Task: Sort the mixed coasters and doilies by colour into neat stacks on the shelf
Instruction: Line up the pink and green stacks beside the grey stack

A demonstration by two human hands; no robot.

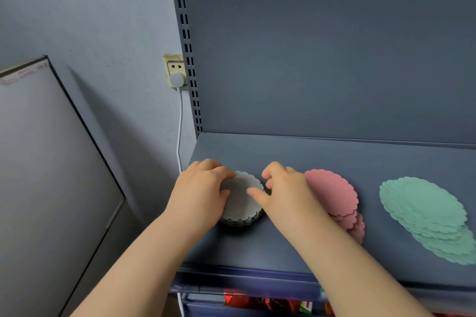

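Seen from the head, looking down. Gripping the grey stack (pixel 240 201) of scalloped coasters from its left side with the left hand (pixel 203 188): fingers curled over the far-left rim, thumb against the left edge. Closing on the same stack from its right side with the right hand (pixel 286 193): thumb laid across the top coaster, fingers curled down at the far-right rim. Between the two hands, then, the grey stack, fairly squared, on the shelf (pixel 283 249) near its left end.

Just right of the right hand, partly hidden under its back and wrist: a pink stack (pixel 334 193), top piece ribbed, lower pieces showing out on the near side. Well to the right of that hand, apart from the pink: a green stack (pixel 425 211), fanned toward the near right rather than squared.

Beyond both hands, a bare blue-grey back panel (pixel 334 59); beyond the left hand, a slotted upright (pixel 186 41). Farther left of the left hand, on the wall: a wall socket (pixel 173 65) with a plug (pixel 177 79) and a white cable (pixel 180 121) hanging down. Left of the left forearm, a large grey panel (pixel 51 162) with a dark edge. Below the forearms, on a lower level, red packets (pixel 257 301).
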